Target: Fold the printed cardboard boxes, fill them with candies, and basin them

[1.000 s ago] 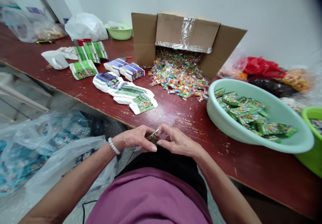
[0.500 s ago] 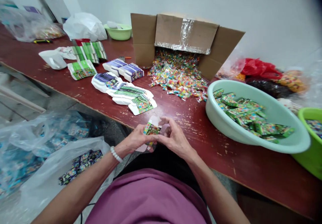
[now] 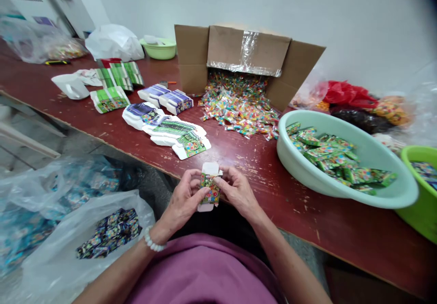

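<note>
A small green candy box (image 3: 210,189) with white end flaps is held upright between my hands, just off the table's front edge. My left hand (image 3: 186,194) grips its left side, thumb across the printed front. On the right side, my right hand (image 3: 236,190) pinches the box near its upper edge, thumb on the front. The top flap stands up and another sticks out at the bottom. Beyond my hands lies a fanned row of flat printed cartons (image 3: 174,129), green nearest me and purple farther off. Wrapped candies (image 3: 239,108) spill from a cardboard box (image 3: 251,51) behind.
At right, a pale green basin (image 3: 290,158) holds green candy boxes, with a brighter green tub (image 3: 421,204) beside it. Banded green cartons (image 3: 109,98), purple cartons (image 3: 167,97) and a white mug (image 3: 71,86) stand left. Plastic bags (image 3: 68,249) sit below the table.
The candy box has turned more upright, its front now facing me. My right fingers have moved from arched beside it to pinching its right edge, and my left hand has shifted to its left side.
</note>
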`<act>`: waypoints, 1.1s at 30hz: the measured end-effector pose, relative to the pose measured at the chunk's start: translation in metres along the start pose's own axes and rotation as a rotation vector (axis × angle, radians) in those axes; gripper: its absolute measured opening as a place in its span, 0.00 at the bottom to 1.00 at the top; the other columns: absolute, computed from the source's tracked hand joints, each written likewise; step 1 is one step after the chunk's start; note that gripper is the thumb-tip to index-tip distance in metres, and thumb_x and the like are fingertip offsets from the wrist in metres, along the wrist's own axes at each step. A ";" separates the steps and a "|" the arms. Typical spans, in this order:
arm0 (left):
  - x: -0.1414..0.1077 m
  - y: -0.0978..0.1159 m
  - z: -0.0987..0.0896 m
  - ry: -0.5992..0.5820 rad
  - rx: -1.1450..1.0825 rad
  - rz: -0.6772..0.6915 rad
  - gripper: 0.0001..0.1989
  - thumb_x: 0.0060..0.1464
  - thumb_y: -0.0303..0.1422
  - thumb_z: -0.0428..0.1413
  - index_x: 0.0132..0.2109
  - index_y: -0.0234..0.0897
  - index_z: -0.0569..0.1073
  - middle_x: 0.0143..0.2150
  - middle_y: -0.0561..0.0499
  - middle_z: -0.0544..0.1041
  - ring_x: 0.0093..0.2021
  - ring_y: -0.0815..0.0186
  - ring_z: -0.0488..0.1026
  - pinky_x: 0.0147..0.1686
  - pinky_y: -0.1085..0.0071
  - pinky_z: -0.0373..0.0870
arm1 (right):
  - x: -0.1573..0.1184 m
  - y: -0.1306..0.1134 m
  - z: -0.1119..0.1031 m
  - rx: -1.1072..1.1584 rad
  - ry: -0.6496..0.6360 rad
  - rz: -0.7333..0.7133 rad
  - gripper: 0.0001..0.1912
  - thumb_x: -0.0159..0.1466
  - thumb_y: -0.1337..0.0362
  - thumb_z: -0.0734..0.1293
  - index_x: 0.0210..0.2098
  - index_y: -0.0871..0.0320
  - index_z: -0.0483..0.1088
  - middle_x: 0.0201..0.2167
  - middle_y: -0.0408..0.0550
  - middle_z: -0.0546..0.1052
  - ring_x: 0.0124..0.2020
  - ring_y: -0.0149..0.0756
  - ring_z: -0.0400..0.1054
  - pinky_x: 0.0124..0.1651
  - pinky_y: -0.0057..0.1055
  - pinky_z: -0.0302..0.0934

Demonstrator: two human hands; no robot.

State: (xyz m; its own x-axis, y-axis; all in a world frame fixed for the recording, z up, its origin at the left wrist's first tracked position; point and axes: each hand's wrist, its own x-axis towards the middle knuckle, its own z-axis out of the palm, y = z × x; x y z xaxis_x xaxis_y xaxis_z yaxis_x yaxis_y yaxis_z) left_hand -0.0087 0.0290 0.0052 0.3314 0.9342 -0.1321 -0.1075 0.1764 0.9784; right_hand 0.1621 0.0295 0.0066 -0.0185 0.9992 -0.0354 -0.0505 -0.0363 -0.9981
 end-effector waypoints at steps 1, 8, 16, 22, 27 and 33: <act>-0.002 -0.001 0.001 0.032 -0.008 0.023 0.28 0.56 0.38 0.63 0.58 0.42 0.60 0.43 0.50 0.80 0.37 0.62 0.80 0.37 0.66 0.77 | -0.001 0.001 0.002 0.033 0.038 0.010 0.22 0.58 0.58 0.72 0.50 0.55 0.69 0.31 0.41 0.78 0.29 0.32 0.71 0.33 0.28 0.65; -0.004 -0.003 0.007 0.067 0.013 0.114 0.24 0.58 0.36 0.61 0.59 0.44 0.65 0.54 0.47 0.78 0.51 0.59 0.77 0.47 0.66 0.76 | -0.007 0.007 0.014 0.165 0.125 -0.072 0.13 0.59 0.57 0.72 0.41 0.55 0.74 0.34 0.43 0.78 0.33 0.32 0.71 0.37 0.28 0.65; 0.001 -0.001 -0.004 0.036 0.137 0.035 0.13 0.59 0.41 0.59 0.46 0.38 0.74 0.40 0.51 0.79 0.37 0.66 0.75 0.36 0.73 0.72 | 0.001 0.006 0.000 0.261 0.022 0.133 0.18 0.50 0.54 0.78 0.34 0.57 0.75 0.23 0.38 0.74 0.22 0.27 0.64 0.27 0.26 0.59; 0.002 0.004 -0.001 0.131 -0.057 -0.007 0.24 0.49 0.39 0.68 0.49 0.41 0.67 0.33 0.56 0.78 0.32 0.68 0.76 0.33 0.74 0.72 | 0.002 0.009 -0.006 0.004 -0.106 -0.047 0.10 0.58 0.57 0.74 0.34 0.57 0.78 0.29 0.44 0.77 0.29 0.31 0.68 0.33 0.28 0.62; -0.003 0.010 0.006 -0.051 -0.289 -0.324 0.26 0.58 0.51 0.57 0.55 0.38 0.68 0.35 0.49 0.79 0.25 0.64 0.77 0.23 0.71 0.72 | -0.002 0.012 -0.004 -0.056 -0.031 -0.110 0.10 0.62 0.55 0.72 0.35 0.56 0.78 0.27 0.43 0.76 0.24 0.30 0.67 0.28 0.28 0.62; 0.001 0.008 0.011 -0.048 -0.259 -0.370 0.28 0.64 0.53 0.46 0.57 0.35 0.71 0.29 0.48 0.77 0.17 0.68 0.72 0.16 0.75 0.66 | 0.000 0.002 -0.003 -0.089 -0.158 -0.064 0.14 0.63 0.52 0.70 0.35 0.58 0.76 0.33 0.47 0.81 0.25 0.30 0.71 0.29 0.28 0.65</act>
State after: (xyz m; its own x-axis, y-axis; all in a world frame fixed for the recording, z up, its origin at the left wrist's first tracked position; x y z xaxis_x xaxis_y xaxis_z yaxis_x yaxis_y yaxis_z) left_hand 0.0011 0.0281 0.0147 0.4336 0.7796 -0.4518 -0.2025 0.5729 0.7942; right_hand 0.1654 0.0290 0.0048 -0.1752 0.9841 0.0303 0.0314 0.0363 -0.9988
